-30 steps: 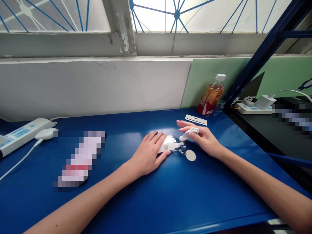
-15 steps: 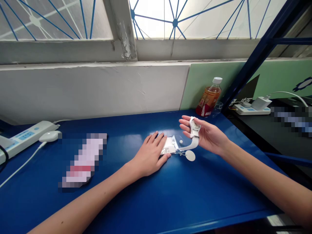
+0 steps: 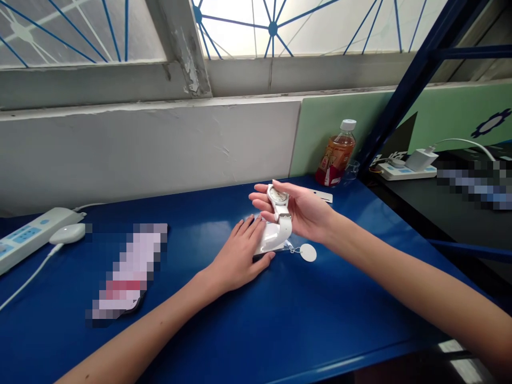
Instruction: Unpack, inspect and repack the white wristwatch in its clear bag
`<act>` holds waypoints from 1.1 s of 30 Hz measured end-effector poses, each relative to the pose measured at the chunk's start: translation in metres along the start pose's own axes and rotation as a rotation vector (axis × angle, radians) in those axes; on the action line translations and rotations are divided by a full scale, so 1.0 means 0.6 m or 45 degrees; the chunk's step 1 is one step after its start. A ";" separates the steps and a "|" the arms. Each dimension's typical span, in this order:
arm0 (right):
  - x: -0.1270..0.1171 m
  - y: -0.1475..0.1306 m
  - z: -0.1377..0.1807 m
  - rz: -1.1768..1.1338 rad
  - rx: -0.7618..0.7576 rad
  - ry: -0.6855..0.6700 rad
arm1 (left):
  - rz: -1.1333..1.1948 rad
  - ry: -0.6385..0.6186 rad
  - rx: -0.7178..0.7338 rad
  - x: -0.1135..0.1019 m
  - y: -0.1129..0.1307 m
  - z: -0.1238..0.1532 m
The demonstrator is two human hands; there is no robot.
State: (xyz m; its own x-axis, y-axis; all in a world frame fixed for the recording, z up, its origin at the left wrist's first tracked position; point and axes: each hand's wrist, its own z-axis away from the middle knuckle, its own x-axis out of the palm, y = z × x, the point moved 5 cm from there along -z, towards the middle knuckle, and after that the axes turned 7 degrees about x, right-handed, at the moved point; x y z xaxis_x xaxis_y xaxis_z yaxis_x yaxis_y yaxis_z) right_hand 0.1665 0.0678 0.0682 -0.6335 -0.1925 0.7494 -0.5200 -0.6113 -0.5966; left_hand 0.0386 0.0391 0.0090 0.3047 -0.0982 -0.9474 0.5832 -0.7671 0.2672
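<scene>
My right hand is turned palm up, thumb and fingers closed on a white watch held just beyond the fingertips of my left hand. The watch's strap curves down toward that hand, which lies flat with thumb spread over a partly hidden packet on the blue table. I can't tell whether my hands touch. A round tag lies near the packet, below my right wrist.
</scene>
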 end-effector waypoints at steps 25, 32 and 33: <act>-0.045 0.018 -0.032 0.166 0.004 -0.244 | 2.481 0.114 -0.689 0.016 0.056 -0.025; -0.052 0.016 -0.032 0.209 -0.002 -0.289 | 2.443 0.100 -0.743 0.016 0.057 -0.028; -0.052 0.016 -0.032 0.207 0.002 -0.291 | 2.439 0.090 -0.752 0.016 0.058 -0.028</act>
State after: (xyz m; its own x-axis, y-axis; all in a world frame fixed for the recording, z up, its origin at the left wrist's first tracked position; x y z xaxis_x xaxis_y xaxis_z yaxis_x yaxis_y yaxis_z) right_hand 0.1700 0.0825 0.0337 -0.5627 -0.4562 0.6894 -0.4213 -0.5592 -0.7140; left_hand 0.0742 0.0220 0.0120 0.7308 -0.3502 0.5859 -0.3478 0.5475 0.7611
